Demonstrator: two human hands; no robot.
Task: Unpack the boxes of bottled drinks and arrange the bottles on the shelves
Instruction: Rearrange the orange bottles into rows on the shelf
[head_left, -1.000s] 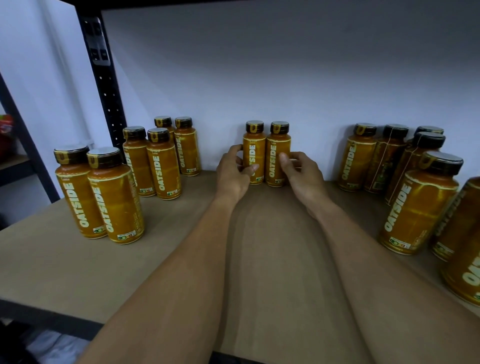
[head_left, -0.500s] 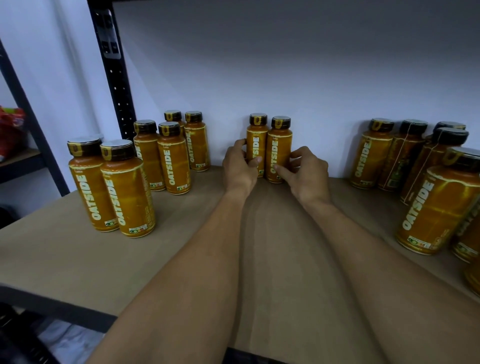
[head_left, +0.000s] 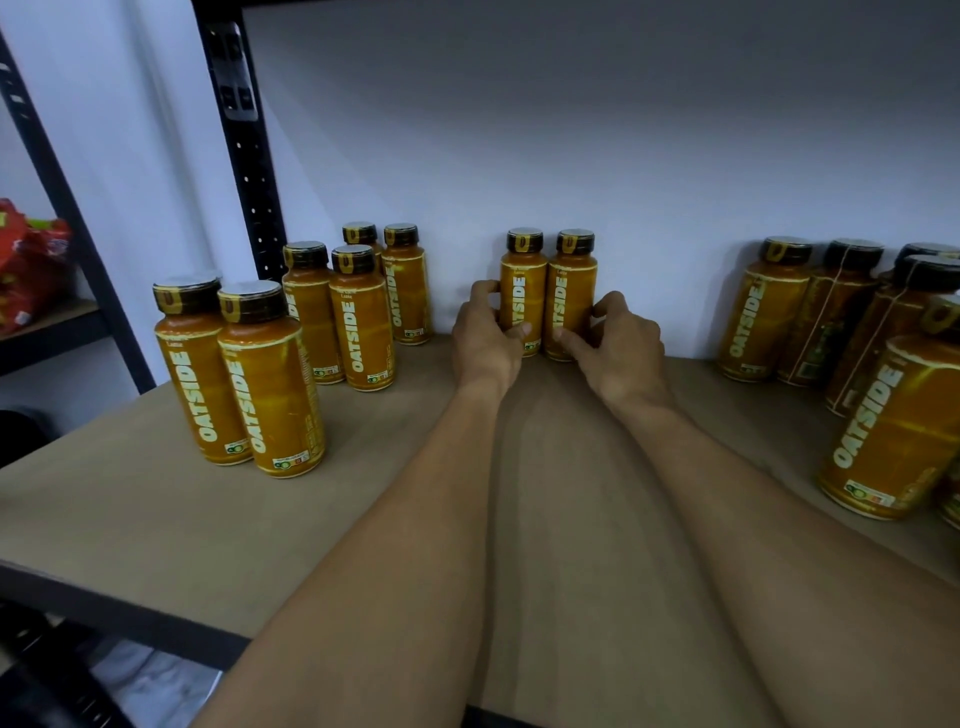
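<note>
Bottle count, orange OATSIDE with black caps. Centre pair: 2. Left cluster, left of the centre pair: 6, in three rows of 2. Right cluster, right of the centre pair: at least 6, one cut off by the frame edge. Visible total: 14 minimum. Hands: 2, left hand and right hand, one on each side of the centre pair. Black uprights: 2, both left of the centre pair. Red packets far left: count unclear.
</note>
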